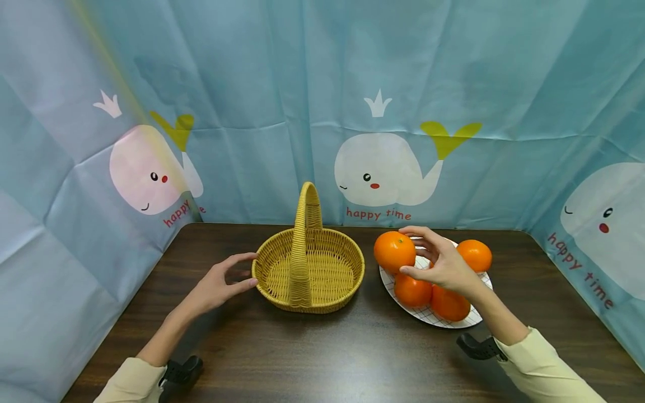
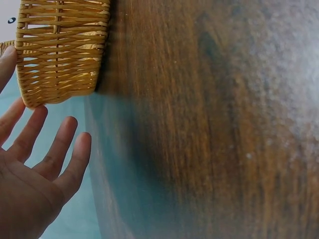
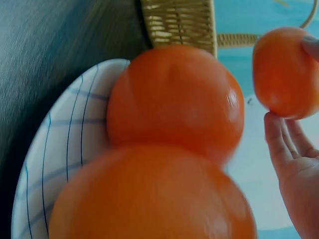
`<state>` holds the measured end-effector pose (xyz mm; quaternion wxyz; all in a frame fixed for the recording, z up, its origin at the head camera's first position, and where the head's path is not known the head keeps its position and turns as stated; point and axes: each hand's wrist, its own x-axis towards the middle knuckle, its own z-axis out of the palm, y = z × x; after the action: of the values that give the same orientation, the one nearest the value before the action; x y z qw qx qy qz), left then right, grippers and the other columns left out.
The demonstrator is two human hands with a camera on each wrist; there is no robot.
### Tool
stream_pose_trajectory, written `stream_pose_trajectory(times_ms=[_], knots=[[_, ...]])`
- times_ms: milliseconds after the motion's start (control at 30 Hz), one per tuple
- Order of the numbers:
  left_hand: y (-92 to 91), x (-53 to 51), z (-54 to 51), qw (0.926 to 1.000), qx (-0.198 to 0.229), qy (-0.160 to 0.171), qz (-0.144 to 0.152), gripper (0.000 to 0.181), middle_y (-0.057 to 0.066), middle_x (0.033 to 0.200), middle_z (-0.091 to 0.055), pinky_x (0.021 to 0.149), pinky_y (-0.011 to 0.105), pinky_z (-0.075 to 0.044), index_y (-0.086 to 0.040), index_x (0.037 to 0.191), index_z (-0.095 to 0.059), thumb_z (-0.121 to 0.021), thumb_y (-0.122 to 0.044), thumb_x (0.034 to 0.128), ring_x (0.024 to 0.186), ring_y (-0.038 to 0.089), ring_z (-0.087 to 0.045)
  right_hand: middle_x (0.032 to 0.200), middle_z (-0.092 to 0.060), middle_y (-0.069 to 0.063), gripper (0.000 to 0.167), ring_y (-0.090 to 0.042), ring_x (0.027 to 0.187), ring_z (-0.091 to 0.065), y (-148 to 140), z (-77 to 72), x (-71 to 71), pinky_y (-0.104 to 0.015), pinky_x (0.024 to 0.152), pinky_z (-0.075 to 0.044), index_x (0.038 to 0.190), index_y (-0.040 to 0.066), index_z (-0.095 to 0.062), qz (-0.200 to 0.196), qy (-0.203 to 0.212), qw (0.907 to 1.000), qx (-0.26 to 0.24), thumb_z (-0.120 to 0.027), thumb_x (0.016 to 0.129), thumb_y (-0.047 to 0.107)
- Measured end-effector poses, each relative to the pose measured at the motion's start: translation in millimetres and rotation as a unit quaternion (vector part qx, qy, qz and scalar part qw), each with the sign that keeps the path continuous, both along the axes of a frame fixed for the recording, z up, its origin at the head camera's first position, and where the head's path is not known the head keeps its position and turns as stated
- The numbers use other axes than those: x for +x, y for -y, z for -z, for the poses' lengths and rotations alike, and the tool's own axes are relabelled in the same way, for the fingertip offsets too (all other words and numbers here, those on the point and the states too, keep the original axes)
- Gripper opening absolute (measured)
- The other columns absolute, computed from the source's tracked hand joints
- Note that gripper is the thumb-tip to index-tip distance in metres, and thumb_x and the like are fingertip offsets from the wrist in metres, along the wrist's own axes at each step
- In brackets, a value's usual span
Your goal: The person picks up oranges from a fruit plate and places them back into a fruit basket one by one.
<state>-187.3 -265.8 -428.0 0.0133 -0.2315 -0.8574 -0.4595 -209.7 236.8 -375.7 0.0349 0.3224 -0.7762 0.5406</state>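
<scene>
Right hand (image 1: pixel 439 266) pinches an orange (image 1: pixel 393 252) above the plate (image 1: pixel 420 317), left hand (image 1: pixel 219 286) loosely touches the basket (image 1: pixel 322 307): seemingly the lifting step, next calling for a leftward carry

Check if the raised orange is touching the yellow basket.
Apart: the head view shows a narrow strip of dark table between the raised orange and the yellow basket at its right rim.

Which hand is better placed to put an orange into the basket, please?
Probably the right hand: it grips an orange, lifted near the basket. The left hand holds no fruit and is at the basket's opposite side.
</scene>
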Motion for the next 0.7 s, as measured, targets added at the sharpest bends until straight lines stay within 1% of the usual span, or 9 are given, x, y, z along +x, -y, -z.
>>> stream_pose_trajectory(times_ms=[67,200,300,533,700], knots=[[-0.3,1.0,-0.6,1.0000,0.003,0.001,0.001,0.055,0.023,0.143,-0.051,0.087,0.049,-0.056,-0.001,0.145,-0.051,-0.074,-0.011,0.0955,0.112,0.045,-0.063,0.139,-0.053,-0.011,0.071,-0.035,0.121,-0.056,5.2,0.8,0.1,-0.032,0.100,-0.048,0.142,0.007,-0.052,-0.004,0.003,1.0000,0.000,-0.084,0.080,-0.005],[0.1,1.5,-1.3,1.0000,0.004,0.002,0.001,0.055,0.023,0.143,-0.052,0.087,0.051,-0.055,0.000,0.145,-0.051,-0.073,-0.011,0.0956,0.112,0.045,-0.063,0.141,-0.052,-0.010,0.071,-0.038,0.123,-0.054,15.1,2.5,-1.1,-0.033,0.101,-0.047,0.141,0.008,-0.052,-0.013,0.006,0.9999,-0.005,-0.085,0.080,-0.004],[0.1,1.3,-2.0,1.0000,0.003,0.002,0.002,0.055,0.023,0.143,-0.051,0.087,0.052,-0.055,-0.001,0.145,-0.051,-0.073,-0.011,0.0960,0.112,0.044,-0.063,0.142,-0.051,-0.010,0.071,-0.037,0.124,-0.054,22.1,3.5,-2.0,-0.034,0.101,-0.047,0.141,0.007,-0.052,-0.022,0.006,0.9997,-0.011,-0.085,0.079,-0.004],[-0.8,1.5,-3.2,0.9999,0.007,0.000,0.010,0.055,0.024,0.143,-0.051,0.087,0.048,-0.055,0.001,0.145,-0.050,-0.073,-0.008,0.0955,0.112,0.042,-0.064,0.141,-0.052,-0.009,0.071,-0.035,0.123,-0.053,38.5,8.0,-4.1,-0.037,0.102,-0.048,0.141,0.008,-0.053,-0.039,-0.011,0.9990,-0.020,-0.085,0.079,-0.005],[-0.6,1.2,-3.7,1.0000,0.005,0.000,0.008,0.055,0.024,0.143,-0.051,0.087,0.052,-0.055,0.000,0.145,-0.050,-0.073,-0.009,0.0954,0.111,0.042,-0.064,0.139,-0.052,-0.009,0.071,-0.035,0.123,-0.055,50.9,8.9,-7.7,-0.040,0.101,-0.048,0.142,0.009,-0.053,-0.051,-0.011,0.9985,-0.018,-0.085,0.080,-0.003]])
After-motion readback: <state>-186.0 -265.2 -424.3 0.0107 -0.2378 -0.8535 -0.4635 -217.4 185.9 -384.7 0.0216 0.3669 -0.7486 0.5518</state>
